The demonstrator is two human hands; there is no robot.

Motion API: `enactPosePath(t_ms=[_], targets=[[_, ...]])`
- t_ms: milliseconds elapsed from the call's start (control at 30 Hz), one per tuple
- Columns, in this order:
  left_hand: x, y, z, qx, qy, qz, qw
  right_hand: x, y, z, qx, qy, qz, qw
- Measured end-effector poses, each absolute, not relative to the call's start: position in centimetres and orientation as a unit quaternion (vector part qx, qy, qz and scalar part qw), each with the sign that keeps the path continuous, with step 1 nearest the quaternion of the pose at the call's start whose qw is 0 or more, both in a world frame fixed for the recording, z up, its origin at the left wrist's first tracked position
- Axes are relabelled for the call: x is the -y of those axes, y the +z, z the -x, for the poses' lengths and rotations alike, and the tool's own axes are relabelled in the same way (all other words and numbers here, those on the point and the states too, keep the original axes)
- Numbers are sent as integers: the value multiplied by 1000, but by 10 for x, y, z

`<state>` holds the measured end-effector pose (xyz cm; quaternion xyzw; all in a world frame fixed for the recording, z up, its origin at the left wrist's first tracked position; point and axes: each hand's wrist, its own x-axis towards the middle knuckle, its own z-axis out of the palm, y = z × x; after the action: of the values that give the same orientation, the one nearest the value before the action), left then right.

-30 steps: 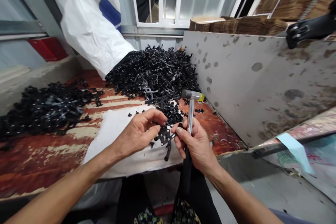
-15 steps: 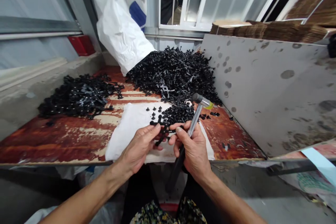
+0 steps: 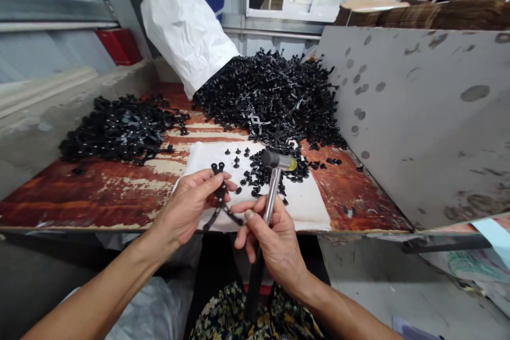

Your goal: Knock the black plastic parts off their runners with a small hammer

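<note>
Left hand (image 3: 187, 207): fingers half closed, it pinches a black plastic branched runner (image 3: 220, 196) above the cloth.
Right hand (image 3: 271, 244): closed tight around the black handle of a steel-shaft hammer (image 3: 273, 186) with grey and yellow faces.
Under hands: a white cloth (image 3: 306, 207) with small black plastic pieces (image 3: 263, 178), on a rusty red board (image 3: 87, 196).
Around: a big black plastic heap (image 3: 266, 101) far, a smaller black heap (image 3: 123, 130) left, a dented grey metal sheet (image 3: 414, 117) right.

From here I read a smooth, glossy steel hammer shaft (image 3: 272, 188) and a black moulded plastic runner (image 3: 220, 196) with a slight sheen. Under them lies a matt white cloth (image 3: 308, 207), on a rough, peeling red-painted tabletop (image 3: 79, 196), beside a scuffed, blotched grey metal sheet (image 3: 414, 117).
</note>
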<state>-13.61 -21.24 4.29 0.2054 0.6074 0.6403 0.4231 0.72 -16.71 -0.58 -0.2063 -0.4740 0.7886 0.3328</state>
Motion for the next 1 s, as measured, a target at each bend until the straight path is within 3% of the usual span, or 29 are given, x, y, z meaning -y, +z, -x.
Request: enactPosePath(t_ms=[167, 467, 667, 867, 1000], targets=[[212, 46, 153, -628, 603, -221, 439, 160, -12, -27, 576, 724, 259, 277], [217, 34, 167, -682, 451, -258, 514, 114, -5, -56, 872, 364, 217, 245], [214, 36, 166, -726, 406, -284, 478, 104, -18, -45, 895, 327, 202, 226], [219, 30, 176, -675, 463, -281, 502, 113, -20, -74, 908, 312, 226, 163], [218, 31, 173, -655, 461, -280, 529, 117, -8, -76, 885, 338, 241, 211]])
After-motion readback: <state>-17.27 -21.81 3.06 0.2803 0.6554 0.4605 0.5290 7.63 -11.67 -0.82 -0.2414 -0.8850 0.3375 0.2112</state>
